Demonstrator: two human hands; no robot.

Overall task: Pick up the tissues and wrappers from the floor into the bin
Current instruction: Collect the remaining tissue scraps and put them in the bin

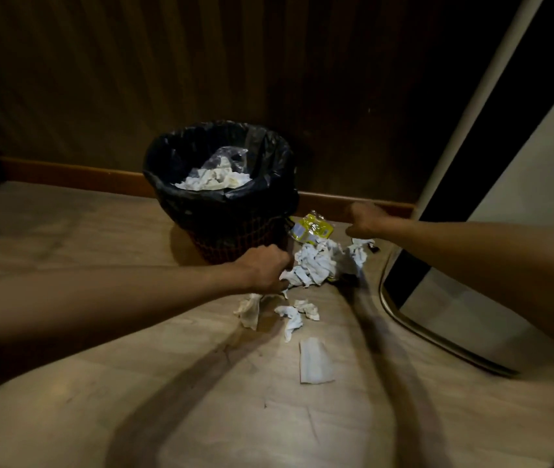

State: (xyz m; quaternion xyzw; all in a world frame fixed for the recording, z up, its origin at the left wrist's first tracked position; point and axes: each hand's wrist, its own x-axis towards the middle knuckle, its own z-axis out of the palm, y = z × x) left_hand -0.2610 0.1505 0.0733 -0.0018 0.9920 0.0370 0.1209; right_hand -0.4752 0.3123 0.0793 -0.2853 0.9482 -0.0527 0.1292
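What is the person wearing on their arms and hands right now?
Nothing shows on either one. The left hand and right hand are bare, with no gloves, rings, watch or bands visible. Both forearms are uncovered up to the frame edge, with no sleeve in view.

Indoor room, wood-panelled wall (100,79), laminate floor (66,417)

Crumpled white tissues (316,263) heaped on floor (133,383) beside black-lined bin (221,204) holding more, yellow wrapper (311,228) just behind, loose scraps nearer.

wooden floor (100,383) | bin (235,238) | crumpled tissues (316,261) | yellow wrapper (311,228)
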